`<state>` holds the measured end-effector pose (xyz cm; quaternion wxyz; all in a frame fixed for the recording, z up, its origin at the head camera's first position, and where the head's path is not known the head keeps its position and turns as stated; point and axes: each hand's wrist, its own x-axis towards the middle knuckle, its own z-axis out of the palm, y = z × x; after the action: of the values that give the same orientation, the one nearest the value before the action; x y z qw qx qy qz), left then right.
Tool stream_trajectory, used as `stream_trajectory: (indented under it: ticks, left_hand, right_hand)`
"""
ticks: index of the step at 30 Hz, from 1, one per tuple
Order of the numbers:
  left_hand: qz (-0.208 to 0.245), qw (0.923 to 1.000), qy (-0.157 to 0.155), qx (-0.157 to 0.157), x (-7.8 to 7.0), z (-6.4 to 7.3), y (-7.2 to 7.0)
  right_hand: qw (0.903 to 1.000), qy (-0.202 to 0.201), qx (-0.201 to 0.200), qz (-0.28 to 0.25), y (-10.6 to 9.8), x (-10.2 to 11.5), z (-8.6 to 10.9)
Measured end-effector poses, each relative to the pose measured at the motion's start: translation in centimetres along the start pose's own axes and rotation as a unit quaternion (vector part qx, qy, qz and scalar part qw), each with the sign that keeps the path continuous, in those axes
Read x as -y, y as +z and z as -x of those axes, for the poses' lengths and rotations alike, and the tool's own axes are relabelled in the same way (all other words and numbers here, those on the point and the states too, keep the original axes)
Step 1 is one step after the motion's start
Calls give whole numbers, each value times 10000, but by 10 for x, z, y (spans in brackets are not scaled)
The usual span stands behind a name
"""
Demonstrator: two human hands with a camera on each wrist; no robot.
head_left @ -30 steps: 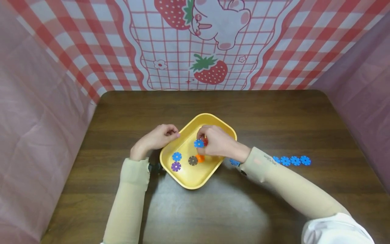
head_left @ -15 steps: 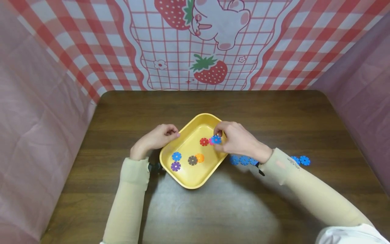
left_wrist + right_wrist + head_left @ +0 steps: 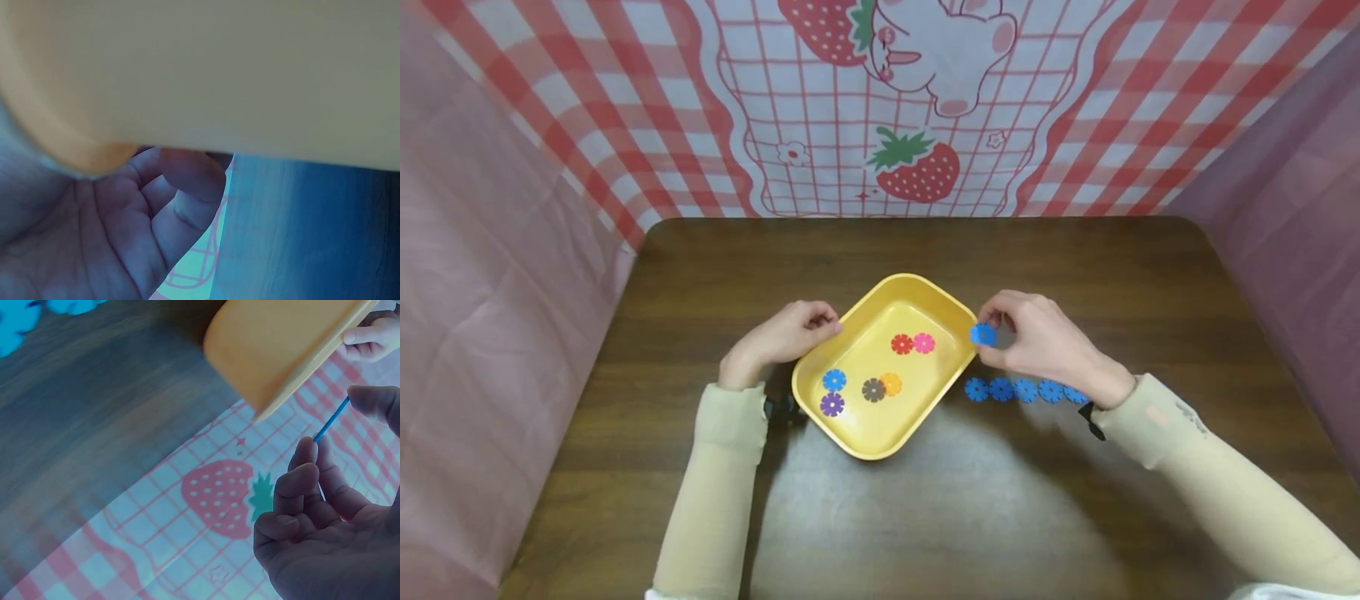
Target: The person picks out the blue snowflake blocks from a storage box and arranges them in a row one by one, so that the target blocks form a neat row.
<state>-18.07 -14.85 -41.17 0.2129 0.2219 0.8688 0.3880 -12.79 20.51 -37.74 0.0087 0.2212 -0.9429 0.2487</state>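
My right hand [image 3: 1047, 337] pinches a blue snowflake disc [image 3: 982, 335] by its edges, between thumb and fingertips, at the right rim of a yellow tray [image 3: 876, 429]. The right wrist view shows that disc [image 3: 331, 417] edge-on, held clear of the tray. At the tray's left rim, my left hand [image 3: 784, 335] grips the edge with curled fingers; the tray wall partly hides them in the left wrist view. Inside the tray lie a red disc [image 3: 902, 344] beside a pink disc [image 3: 924, 342], a brown disc [image 3: 873, 389] against an orange disc [image 3: 891, 384], and a blue disc [image 3: 834, 380] above a purple disc [image 3: 832, 405].
A row of several blue discs [image 3: 1026, 390] lies on the brown table [image 3: 1075, 258] right of the tray, its right end hidden by my right wrist. Behind the table hangs a red-checked cloth [image 3: 917, 171] with strawberries.
My right hand has carried the blue disc rightward from over the tray's middle to its right rim. The pink disc beside the red one is now uncovered. My left hand has stayed put.
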Motion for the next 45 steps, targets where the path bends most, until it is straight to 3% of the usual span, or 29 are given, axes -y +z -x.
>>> stream_trajectory:
  ticks: [2, 9, 20, 29, 38, 45]
  left_hand:
    - [-19, 10000, 32, -28, -1, -1, -1]
    - [-57, 9996, -278, 24, -3, -2, -2]
    - [36, 9990, -435, 89, -3, 0, 1]
    - [56, 9991, -401, 128, -4, -1, 3]
    - [71, 9995, -278, 100, -4, -1, 3]
    - [77, 9999, -120, 27, -2, 0, 2]
  right_hand:
    - [10000, 87, -33, 33, -5, -5, 4]
    - [9992, 366, -114, 138, -14, -21, 22]
    - [9975, 483, -385, 332, -22, -52, 52]
    - [9922, 906, -786, 353, -30, -77, 78]
    - [9806, 1659, -1002, 306, -41, -106, 103]
    - [9742, 1978, -1045, 295, -47, -126, 121]
